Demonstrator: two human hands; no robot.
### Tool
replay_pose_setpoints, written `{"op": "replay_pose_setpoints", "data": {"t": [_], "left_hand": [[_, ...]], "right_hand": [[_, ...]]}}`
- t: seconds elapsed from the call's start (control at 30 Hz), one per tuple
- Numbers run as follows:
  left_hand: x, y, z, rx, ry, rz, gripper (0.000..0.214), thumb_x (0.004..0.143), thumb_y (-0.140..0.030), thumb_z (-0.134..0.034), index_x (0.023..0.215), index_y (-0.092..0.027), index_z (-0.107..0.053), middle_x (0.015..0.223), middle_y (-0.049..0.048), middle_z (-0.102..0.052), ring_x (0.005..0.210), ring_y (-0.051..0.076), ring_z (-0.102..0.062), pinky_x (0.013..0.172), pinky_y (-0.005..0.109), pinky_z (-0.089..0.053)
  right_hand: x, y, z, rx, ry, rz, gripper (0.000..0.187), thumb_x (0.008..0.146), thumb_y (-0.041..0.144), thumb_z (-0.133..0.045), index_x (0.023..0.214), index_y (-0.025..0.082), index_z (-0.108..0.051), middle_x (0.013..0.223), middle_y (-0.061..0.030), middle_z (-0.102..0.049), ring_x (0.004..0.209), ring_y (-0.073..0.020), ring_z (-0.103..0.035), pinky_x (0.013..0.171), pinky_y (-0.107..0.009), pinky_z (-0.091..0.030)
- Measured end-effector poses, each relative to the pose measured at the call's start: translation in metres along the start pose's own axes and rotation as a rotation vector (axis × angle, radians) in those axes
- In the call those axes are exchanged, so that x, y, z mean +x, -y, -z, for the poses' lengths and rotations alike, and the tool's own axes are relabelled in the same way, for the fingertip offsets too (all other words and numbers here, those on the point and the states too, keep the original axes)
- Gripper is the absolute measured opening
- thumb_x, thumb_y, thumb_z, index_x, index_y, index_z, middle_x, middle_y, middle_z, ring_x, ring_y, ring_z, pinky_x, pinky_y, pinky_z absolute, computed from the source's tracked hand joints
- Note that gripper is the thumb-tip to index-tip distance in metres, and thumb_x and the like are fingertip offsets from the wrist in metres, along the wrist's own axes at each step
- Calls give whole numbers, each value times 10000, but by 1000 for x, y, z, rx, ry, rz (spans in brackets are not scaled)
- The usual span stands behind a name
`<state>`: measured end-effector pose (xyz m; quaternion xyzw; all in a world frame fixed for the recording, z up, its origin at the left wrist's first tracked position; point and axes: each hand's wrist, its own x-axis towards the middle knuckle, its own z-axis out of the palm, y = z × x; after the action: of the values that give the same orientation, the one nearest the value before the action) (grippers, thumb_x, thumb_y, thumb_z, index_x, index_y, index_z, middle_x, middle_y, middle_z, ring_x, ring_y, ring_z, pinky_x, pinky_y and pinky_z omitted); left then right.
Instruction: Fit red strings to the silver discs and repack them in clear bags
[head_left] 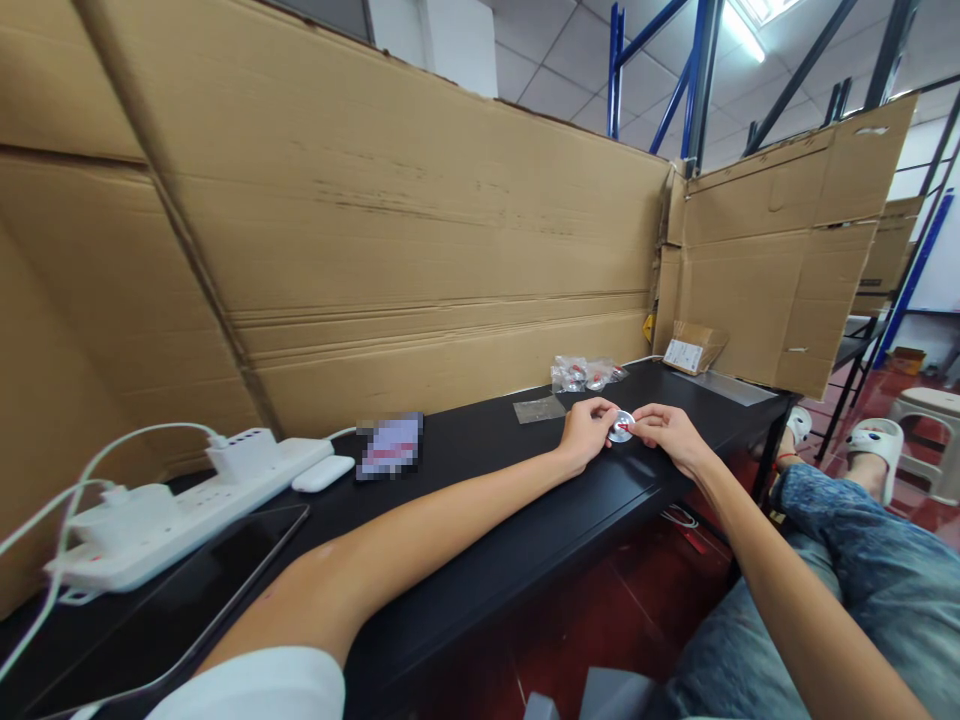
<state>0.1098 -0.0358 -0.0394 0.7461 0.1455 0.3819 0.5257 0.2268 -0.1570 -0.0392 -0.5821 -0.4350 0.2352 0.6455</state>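
A small round silver disc (621,427) with a thin red part on its face is held just over the black table. My left hand (587,432) grips the disc by its left edge between thumb and fingers. From the other side, my right hand (664,432) is closed in a pinch at the red part; its fingertips hide some of the disc. Behind the hands lie clear plastic bags (576,374) with more silver and red pieces inside. A flat clear packet (540,410) rests to the left of them.
Cardboard walls (450,240) enclose the black table (480,520) at the back and right. On the left are a white power strip (187,510) with cables, a tablet (172,610), a white case (322,473) and a blurred phone-like object (390,446). A brown package (694,348) stands far right.
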Motion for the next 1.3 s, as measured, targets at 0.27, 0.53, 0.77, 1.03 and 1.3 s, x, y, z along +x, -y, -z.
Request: {"op": "replay_pose_setpoints", "data": {"t": [0.27, 0.53, 0.77, 1.03, 1.3], "left_hand": [[-1, -7, -2, -128, 66, 8, 133, 811, -176, -637, 895, -117, -721, 783, 59, -696, 591, 113, -599, 505, 206, -498], [0, -4, -2, -155, 63, 16, 100, 798, -151, -664, 874, -106, -711, 741, 49, -680, 562, 102, -582, 499, 208, -492], [0, -2, -2, -135, 53, 7, 108, 790, -172, -681, 872, -108, -709, 737, 45, -678, 563, 99, -578, 497, 199, -485], [0, -2, -1, -68, 48, -8, 128, 822, -190, -644, 897, -118, -719, 756, 54, -695, 499, 83, -552, 477, 197, -468], [-1, -2, -3, -45, 61, -10, 166, 833, -229, -623, 924, -130, -721, 740, 45, -687, 502, 95, -548, 449, 197, -454]], "right_hand": [[2, -3, 0, 111, -85, 16, 417, 511, 368, -871, 755, 154, -608, 548, 9, -591, 501, -99, -483, 470, -227, -329], [1, -2, 0, 48, -50, 39, 367, 550, 410, -843, 712, 156, -633, 569, -5, -593, 508, -99, -467, 474, -235, -326], [2, -4, 1, 29, -67, 38, 423, 518, 463, -855, 703, 164, -619, 533, 9, -569, 482, -97, -458, 458, -236, -339], [1, -2, 1, 40, -68, 38, 425, 525, 464, -859, 688, 159, -613, 527, 10, -558, 488, -98, -459, 463, -235, -319], [2, -3, 2, 96, -99, 21, 412, 501, 423, -875, 663, 169, -594, 518, 16, -556, 470, -96, -448, 465, -244, -301]]}}
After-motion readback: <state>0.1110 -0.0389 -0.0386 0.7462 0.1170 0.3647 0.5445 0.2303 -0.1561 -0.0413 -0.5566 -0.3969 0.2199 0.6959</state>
